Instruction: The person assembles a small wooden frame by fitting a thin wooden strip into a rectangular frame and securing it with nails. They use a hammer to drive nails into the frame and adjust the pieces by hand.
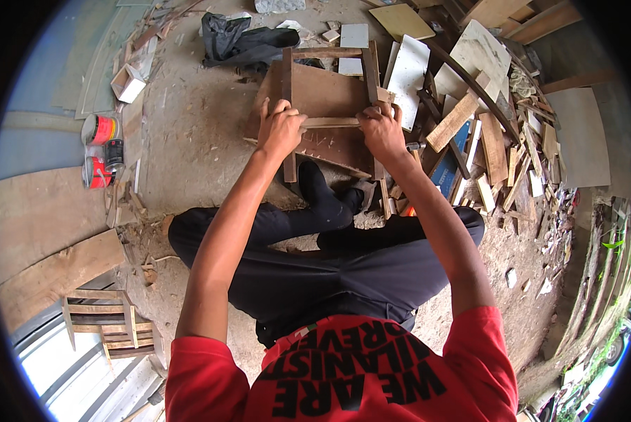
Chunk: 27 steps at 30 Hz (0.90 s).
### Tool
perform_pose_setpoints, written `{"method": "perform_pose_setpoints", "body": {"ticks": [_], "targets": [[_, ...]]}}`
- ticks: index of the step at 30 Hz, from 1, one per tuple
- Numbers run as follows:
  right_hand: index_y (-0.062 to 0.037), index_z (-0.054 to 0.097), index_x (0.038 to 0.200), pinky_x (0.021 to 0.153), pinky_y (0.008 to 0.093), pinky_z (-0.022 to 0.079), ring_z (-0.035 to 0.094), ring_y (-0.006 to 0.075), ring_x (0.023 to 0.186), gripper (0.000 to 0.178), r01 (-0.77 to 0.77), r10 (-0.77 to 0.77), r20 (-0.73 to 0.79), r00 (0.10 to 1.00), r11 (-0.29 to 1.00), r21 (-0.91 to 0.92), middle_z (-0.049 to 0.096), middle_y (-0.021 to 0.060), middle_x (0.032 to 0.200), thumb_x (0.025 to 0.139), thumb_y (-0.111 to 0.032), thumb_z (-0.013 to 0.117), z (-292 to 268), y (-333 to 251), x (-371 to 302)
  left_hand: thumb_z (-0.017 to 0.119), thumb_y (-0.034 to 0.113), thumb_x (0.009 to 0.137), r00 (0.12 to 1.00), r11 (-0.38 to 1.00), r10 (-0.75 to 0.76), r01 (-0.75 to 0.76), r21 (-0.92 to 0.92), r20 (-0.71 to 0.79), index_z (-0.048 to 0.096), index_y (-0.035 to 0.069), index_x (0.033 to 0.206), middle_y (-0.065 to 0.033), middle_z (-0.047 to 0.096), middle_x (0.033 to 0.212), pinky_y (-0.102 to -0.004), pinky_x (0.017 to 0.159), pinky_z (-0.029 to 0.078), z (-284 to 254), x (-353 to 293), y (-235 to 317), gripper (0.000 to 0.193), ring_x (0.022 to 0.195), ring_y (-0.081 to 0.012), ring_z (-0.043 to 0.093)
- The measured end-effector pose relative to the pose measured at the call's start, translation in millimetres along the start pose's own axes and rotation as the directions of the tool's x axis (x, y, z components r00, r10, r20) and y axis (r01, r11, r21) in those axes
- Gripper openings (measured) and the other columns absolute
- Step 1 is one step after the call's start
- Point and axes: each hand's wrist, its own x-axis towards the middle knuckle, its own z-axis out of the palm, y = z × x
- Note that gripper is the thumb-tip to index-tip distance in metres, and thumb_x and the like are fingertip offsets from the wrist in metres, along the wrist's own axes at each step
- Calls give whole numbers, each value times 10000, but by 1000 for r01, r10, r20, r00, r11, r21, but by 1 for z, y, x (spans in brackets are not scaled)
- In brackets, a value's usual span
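Head view: the wooden frame (287,81) lies over a brown board (324,90) on the floor (188,133), just beyond the person's folded legs (340,271), probably so that both ends of its pale crossbar (331,122) fall within even reach. Left hand (281,128) and right hand (383,130) curl nearly closed, 1 at each end of the crossbar beside the uprights (369,77), seemingly gripping it to steady it; how tightly, I cannot tell

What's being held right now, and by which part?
A wooden frame: the left grip is at the left end of its pale crosspiece, the right grip at the right end.
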Motion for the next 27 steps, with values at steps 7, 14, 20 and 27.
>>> {"method": "perform_pose_setpoints", "body": {"ticks": [7,14,20,27], "targets": [[-26,471,1438,1076,498,420,484,398,1288,761,-111,408,-268,873,700,705,521,210,1337,796,-226,826,-15,7,-27,824,152,780,922,881,-191,10,-473,-336,582,64,1365,-166,535,1395,-464,1117,399,12,-30,5,639,1318,-360,484],[44,451,1433,1072,457,431,472,442,1287,764,-314,529,-32,848,551,773,484,300,1327,824,-246,809,31,-16,-55,785,151,793,844,784,-493,327,-527,-210,471,-38,1426,-265,520,1396,-502,1119,388,57,-52,17,732,1322,-421,467],[-11,487,1433,1079,473,420,436,486,1293,650,-333,585,-58,809,537,775,458,348,1334,833,-80,726,46,-25,-56,687,83,805,870,875,-404,279,-396,-281,476,-74,1414,-278,526,1395,-486,1126,383,58,-56,18,663,1273,-446,498],[-29,499,1433,1057,472,438,454,493,1270,651,-303,563,-111,819,587,751,434,354,1353,825,-74,726,50,-26,-53,691,101,812,890,903,-341,220,-369,-304,451,-104,1417,-298,523,1403,-478,1133,375,60,-54,9,682,1310,-445,482]]}}
